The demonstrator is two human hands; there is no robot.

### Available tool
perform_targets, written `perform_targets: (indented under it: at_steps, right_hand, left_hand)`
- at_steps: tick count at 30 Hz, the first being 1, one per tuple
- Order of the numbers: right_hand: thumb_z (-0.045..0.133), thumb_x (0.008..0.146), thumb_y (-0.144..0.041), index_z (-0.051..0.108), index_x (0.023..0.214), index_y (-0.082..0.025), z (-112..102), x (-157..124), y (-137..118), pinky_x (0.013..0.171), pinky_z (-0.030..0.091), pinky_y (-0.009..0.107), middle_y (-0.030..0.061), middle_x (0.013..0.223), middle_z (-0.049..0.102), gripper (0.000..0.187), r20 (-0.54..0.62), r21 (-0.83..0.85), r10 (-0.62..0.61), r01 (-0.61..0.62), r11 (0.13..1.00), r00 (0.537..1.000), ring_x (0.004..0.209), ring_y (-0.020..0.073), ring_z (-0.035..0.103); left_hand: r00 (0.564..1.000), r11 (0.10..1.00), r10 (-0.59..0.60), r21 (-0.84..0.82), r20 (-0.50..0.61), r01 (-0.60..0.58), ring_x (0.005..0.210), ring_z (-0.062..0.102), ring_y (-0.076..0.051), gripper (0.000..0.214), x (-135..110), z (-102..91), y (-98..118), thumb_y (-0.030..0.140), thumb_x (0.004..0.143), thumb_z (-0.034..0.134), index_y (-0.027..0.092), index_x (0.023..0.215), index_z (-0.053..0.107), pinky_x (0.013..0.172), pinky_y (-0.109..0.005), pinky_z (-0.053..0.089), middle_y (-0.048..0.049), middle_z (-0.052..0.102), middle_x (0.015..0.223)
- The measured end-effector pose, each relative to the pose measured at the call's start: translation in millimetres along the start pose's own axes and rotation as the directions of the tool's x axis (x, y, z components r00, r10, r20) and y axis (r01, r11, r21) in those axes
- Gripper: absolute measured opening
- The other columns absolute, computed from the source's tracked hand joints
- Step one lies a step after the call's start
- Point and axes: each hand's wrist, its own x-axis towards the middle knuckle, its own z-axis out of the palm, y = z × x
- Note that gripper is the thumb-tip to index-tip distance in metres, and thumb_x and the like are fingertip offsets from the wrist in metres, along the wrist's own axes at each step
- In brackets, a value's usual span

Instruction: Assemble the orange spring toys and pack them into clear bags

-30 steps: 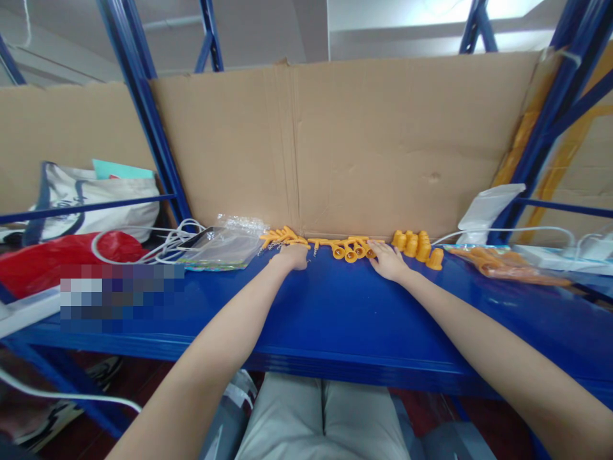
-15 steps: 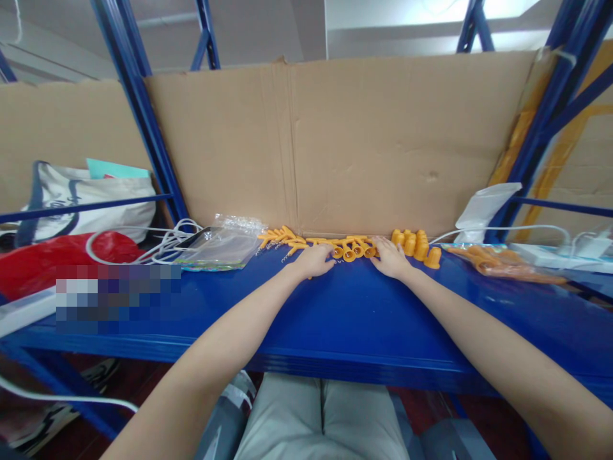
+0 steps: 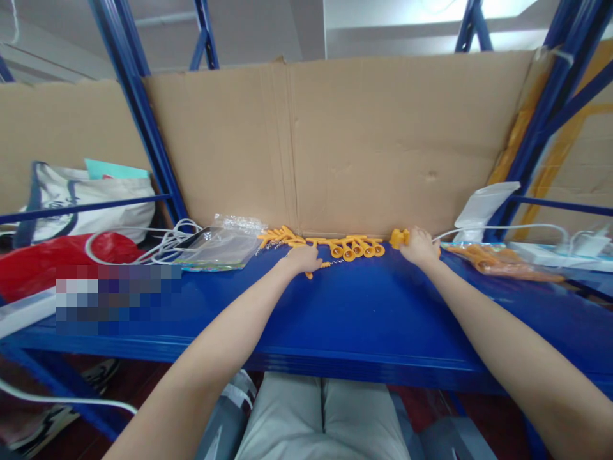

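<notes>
My left hand point(image 3: 302, 259) is closed around the handle of an orange corkscrew point(image 3: 326, 264), whose metal spiral points right. Behind it lies a pile of orange corkscrews point(image 3: 280, 236). A row of orange funnel-shaped pieces point(image 3: 349, 254), round mouths facing me, lies between my hands. Farther right, my right hand point(image 3: 420, 249) bends its fingers down over a cluster of orange bell-shaped caps point(image 3: 398, 239). It appears to grip one, though the palm hides most of the cluster and the fingertips.
A cardboard panel point(image 3: 364, 147) stands along the back of the blue table point(image 3: 354, 313). Clear plastic bags point(image 3: 223, 249) and white cables lie left. A bag of orange parts point(image 3: 498, 260) and a white power strip point(image 3: 550, 254) lie right, with blue posts at both sides.
My right hand has moved right, from the funnel-shaped pieces to the caps, covering several. My left hand has shifted slightly left onto the corkscrew, uncovering more of its shaft.
</notes>
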Motion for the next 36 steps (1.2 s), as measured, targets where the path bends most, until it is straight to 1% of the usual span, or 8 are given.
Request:
perform_targets:
  at_steps: [5,12,19,24,27,29,31,36]
  right_hand:
    - [0.046,0.082,-0.03,0.05,0.126,-0.01,-7.8,-4.1,8.3,0.1,0.028,0.068,0.0232,0.137,0.047,0.048,0.059,0.012,0.099,-0.1,0.995,0.993,0.13,0.038,0.037]
    - [0.047,0.085,-0.035,0.046,0.131,-0.011,-16.2,-7.9,7.2,0.101,0.027,0.063,0.0241,0.137,0.046,0.051,0.21,-0.054,0.165,-0.157,0.986,0.964,0.132,0.0391,0.036]
    - [0.045,0.087,-0.041,0.047,0.13,-0.011,-16.4,-7.8,7.2,0.103,0.025,0.063,0.0236,0.136,0.047,0.052,0.217,-0.077,0.167,-0.153,0.985,0.962,0.131,0.0393,0.037]
    - [0.041,0.088,-0.032,0.049,0.127,-0.013,-14.4,-7.8,3.0,0.102,0.026,0.065,0.0192,0.137,0.048,0.044,0.145,-0.119,0.135,-0.118,0.986,0.98,0.13,0.036,0.039]
    - [0.04,0.087,-0.027,0.05,0.126,-0.011,-12.7,-7.9,-1.6,0.103,0.027,0.063,0.0196,0.135,0.05,0.044,0.104,-0.125,0.07,-0.057,0.99,0.992,0.129,0.0336,0.04]
    - [0.039,0.086,-0.025,0.049,0.127,-0.01,-11.6,-8.2,-4.1,0.104,0.025,0.063,0.0194,0.135,0.05,0.045,0.098,-0.129,0.033,-0.02,0.991,0.995,0.13,0.0329,0.039]
    - [0.038,0.086,-0.024,0.048,0.129,-0.01,-10.5,-8.5,-5.5,0.104,0.024,0.064,0.0192,0.136,0.049,0.047,0.101,-0.124,0.011,0.002,0.992,0.995,0.131,0.0331,0.038]
    - [0.038,0.085,-0.024,0.049,0.13,-0.012,-8.3,-8.1,-5.5,0.103,0.022,0.067,0.0188,0.137,0.05,0.048,0.12,-0.102,-0.004,0.016,0.995,0.993,0.131,0.0345,0.039]
  left_hand:
    - [0.997,0.997,0.071,0.005,-0.035,-0.071,0.101,0.065,-0.025,0.042,3.2,3.5,1.8,0.038,0.094,0.036,0.011,0.1,0.069,0.079,-0.027,0.049,-0.0146,0.07,0.107]
    - [0.991,0.993,0.104,-0.041,-0.089,-0.108,0.094,0.066,-0.022,0.037,4.6,7.8,5.2,0.038,0.093,0.039,0.014,0.093,0.067,0.072,-0.025,0.047,-0.0104,0.071,0.101]
    - [0.984,0.983,0.133,-0.113,-0.119,-0.146,0.081,0.066,-0.02,0.037,9.3,12.4,2.0,0.04,0.091,0.04,0.015,0.083,0.066,0.064,-0.024,0.044,-0.0078,0.072,0.085]
    - [0.981,0.953,0.17,-0.24,-0.09,-0.187,0.065,0.064,-0.016,0.035,9.8,12.4,0.5,0.04,0.09,0.043,0.016,0.08,0.066,0.06,-0.023,0.043,-0.0037,0.07,0.069]
    - [0.975,0.949,0.21,-0.227,-0.065,-0.22,0.068,0.064,-0.016,0.027,7.2,9.6,0.6,0.037,0.085,0.049,0.017,0.086,0.067,0.06,-0.022,0.044,-0.003,0.071,0.074]
    - [0.971,0.958,0.233,-0.157,-0.06,-0.24,0.077,0.065,-0.017,0.02,4.7,6.8,0.6,0.026,0.08,0.054,0.018,0.092,0.068,0.063,-0.022,0.045,-0.0033,0.072,0.084]
    - [0.967,0.966,0.242,-0.077,-0.076,-0.248,0.087,0.065,-0.018,0.025,2.6,4.3,-0.3,0.015,0.075,0.055,0.019,0.096,0.068,0.068,-0.023,0.046,-0.0043,0.071,0.096]
    - [0.983,0.989,0.145,0.037,-0.111,-0.142,0.101,0.064,-0.021,0.027,5.7,5.0,-13.4,0.011,0.077,0.052,0.021,0.094,0.071,0.081,-0.026,0.048,-0.0069,0.07,0.106]
